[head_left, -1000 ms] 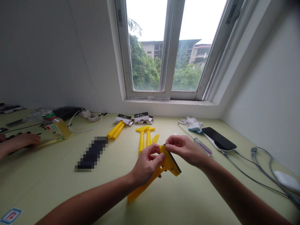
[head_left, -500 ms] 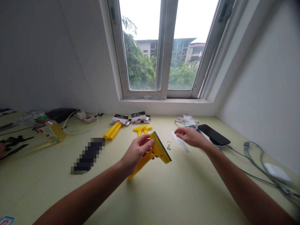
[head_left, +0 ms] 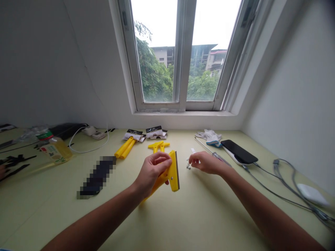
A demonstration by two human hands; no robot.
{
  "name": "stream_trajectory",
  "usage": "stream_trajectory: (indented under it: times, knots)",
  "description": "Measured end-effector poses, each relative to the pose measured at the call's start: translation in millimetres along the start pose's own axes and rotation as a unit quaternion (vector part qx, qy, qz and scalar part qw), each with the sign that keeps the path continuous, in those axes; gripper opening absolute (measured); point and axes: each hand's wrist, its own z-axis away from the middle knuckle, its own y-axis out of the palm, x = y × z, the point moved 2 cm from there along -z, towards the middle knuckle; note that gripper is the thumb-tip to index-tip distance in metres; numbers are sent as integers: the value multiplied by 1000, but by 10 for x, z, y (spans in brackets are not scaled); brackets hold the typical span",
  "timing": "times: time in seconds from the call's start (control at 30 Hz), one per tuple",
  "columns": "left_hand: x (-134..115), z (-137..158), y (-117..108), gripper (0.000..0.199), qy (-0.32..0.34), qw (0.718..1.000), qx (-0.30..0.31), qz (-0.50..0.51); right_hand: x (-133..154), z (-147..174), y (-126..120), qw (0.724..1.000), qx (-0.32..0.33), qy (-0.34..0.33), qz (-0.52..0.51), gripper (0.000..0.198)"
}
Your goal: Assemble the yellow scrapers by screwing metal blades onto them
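My left hand (head_left: 156,171) is closed around a yellow scraper (head_left: 172,172), tilted above the table, its head facing right with a dark strip along the edge and a small screw in its face. Over a little pile of screws (head_left: 188,167), my right hand (head_left: 206,162) has its fingertips pinched together. Whether a screw is between them is hidden. A pale flat blade (head_left: 193,150) shows partly behind that hand. Two yellow scraper heads (head_left: 158,145) lie beyond my left hand, and yellow handles (head_left: 125,148) lie farther left.
On the right are a screwdriver (head_left: 218,156), white gloves (head_left: 209,136), a phone (head_left: 239,151), cables (head_left: 288,174) and a white case (head_left: 312,194). Black-and-white packets (head_left: 154,131) lie at the back. A juice bottle (head_left: 56,148) and another person's hand (head_left: 2,171) are at left.
My right hand has moved left and down from the pale blades to the screws, and the screwdriver is now uncovered. My left hand has turned the scraper so its head stands more upright.
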Motion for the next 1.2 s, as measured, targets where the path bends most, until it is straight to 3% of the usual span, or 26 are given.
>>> stream_trajectory:
  times: [0.17, 0.4, 0.53, 0.7, 0.97, 1.2]
  knots:
    - [-9, -21, -11, 20, 19, 1000, 15, 10, 74, -25, 126, 999, 15, -17, 25, 19]
    - [-4, -44, -55, 11, -9, 992, 56, 110, 31, -39, 173, 999, 6, -7, 51, 14]
    - [-43, -26, -20, 14, -11, 993, 98, 69, 79, -35, 177, 998, 0, -14, 68, 17]
    - [14, -19, -19, 15, -18, 998, 60, -17, 94, -25, 210, 996, 3, -29, 88, 17]
    - [142, -39, -28, 24, -44, 994, 83, 63, 100, -15, 227, 993, 4, -38, 115, 14]
    - [199, -79, -71, 19, -59, 993, 90, 56, 106, 9, 148, 994, 2, -30, 106, 15]
